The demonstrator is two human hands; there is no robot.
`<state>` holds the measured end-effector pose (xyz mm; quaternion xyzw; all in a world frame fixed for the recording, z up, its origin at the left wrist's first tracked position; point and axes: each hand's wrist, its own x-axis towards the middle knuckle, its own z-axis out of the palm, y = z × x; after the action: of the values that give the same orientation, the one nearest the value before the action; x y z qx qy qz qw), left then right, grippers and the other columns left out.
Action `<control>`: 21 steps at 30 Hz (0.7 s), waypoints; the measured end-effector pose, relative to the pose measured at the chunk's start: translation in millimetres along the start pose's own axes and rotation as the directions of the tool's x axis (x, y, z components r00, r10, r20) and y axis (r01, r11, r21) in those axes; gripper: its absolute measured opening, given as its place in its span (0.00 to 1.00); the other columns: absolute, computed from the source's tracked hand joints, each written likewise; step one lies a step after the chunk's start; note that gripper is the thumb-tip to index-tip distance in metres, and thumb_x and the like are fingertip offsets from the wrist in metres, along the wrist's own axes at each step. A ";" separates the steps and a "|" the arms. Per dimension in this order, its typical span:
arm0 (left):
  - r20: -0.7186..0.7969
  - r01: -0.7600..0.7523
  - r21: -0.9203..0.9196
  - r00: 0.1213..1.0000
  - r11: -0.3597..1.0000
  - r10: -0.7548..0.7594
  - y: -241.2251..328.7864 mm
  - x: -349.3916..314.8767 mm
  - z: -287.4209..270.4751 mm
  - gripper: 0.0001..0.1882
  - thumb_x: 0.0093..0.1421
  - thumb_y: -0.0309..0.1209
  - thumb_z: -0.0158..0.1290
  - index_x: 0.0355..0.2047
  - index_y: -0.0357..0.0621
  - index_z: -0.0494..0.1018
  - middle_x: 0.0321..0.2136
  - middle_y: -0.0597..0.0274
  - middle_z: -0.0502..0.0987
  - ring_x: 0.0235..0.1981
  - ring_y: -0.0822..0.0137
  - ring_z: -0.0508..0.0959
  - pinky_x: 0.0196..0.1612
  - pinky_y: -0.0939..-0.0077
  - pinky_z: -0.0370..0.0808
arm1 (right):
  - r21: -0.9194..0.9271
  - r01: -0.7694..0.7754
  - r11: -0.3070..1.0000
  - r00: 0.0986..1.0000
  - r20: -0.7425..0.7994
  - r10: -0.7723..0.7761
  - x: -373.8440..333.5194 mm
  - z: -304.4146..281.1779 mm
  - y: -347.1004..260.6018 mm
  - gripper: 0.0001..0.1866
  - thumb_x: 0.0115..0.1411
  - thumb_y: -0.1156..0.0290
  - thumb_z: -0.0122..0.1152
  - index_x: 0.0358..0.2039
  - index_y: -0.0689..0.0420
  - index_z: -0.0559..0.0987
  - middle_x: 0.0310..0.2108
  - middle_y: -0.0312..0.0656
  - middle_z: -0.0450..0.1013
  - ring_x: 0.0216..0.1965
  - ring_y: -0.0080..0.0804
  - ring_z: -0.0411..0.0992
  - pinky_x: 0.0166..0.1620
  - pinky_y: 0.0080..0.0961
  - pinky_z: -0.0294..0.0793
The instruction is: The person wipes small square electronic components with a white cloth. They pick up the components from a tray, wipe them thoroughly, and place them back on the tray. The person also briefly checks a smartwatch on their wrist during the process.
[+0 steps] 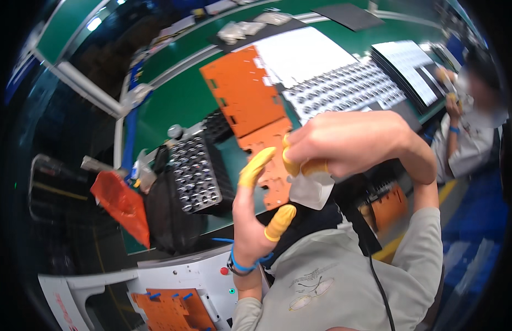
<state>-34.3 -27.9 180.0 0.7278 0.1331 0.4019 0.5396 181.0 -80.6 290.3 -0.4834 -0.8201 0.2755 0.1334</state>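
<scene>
My left hand (251,220) is raised over the near edge of the bench, with yellow finger cots on its thumb and a finger. Its thumb and finger are spread apart, with nothing between them. To its right, my right hand (349,144) is closed, its yellow-tipped fingers pinched on a limp white cloth-like piece (312,192) that hangs below them. Whether this piece is a cloth or a small bag cannot be made out. Beneath and beyond both hands lies an orange cut-out panel (242,91), its near part partly covered by my hands.
Left on the green bench (156,124) stands a black tray of shiny round parts (194,174); a red-orange bag (120,204) is beside it. A tray with rows of metallic parts (344,91) lies beyond my right hand. At right, another person (471,127) handles something.
</scene>
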 end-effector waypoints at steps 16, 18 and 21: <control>0.826 0.713 0.011 0.389 0.701 -0.409 -95.9 -17.5 59.9 0.17 0.63 0.30 0.58 0.50 0.32 0.74 0.40 0.64 0.79 0.39 0.76 0.76 0.46 0.78 0.74 | 0.554 -0.265 0.789 0.957 0.055 0.283 -114.3 91.9 88.6 0.08 0.58 0.77 0.62 0.37 0.66 0.77 0.34 0.47 0.77 0.36 0.37 0.76 0.40 0.30 0.74; 0.765 0.785 -0.042 0.423 0.618 -0.486 -106.2 -27.1 59.7 0.14 0.64 0.29 0.57 0.47 0.32 0.76 0.37 0.66 0.80 0.37 0.77 0.76 0.44 0.80 0.73 | 0.635 -0.179 0.752 0.965 -0.034 0.258 -118.3 106.5 112.9 0.10 0.60 0.72 0.64 0.39 0.66 0.78 0.35 0.44 0.78 0.36 0.31 0.76 0.42 0.27 0.74; 0.592 0.764 -0.137 0.574 0.631 -0.566 -104.6 -31.7 58.7 0.11 0.65 0.27 0.55 0.44 0.32 0.78 0.34 0.68 0.80 0.34 0.79 0.75 0.41 0.82 0.72 | 0.605 -0.180 0.776 0.843 -0.312 0.439 -121.3 124.6 135.2 0.10 0.61 0.71 0.63 0.39 0.65 0.79 0.36 0.43 0.78 0.40 0.29 0.75 0.46 0.27 0.73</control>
<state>13.3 -47.6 67.1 0.5782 0.1790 -0.0201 0.7958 278.1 -174.5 116.3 -0.6041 -0.5593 0.4037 0.3990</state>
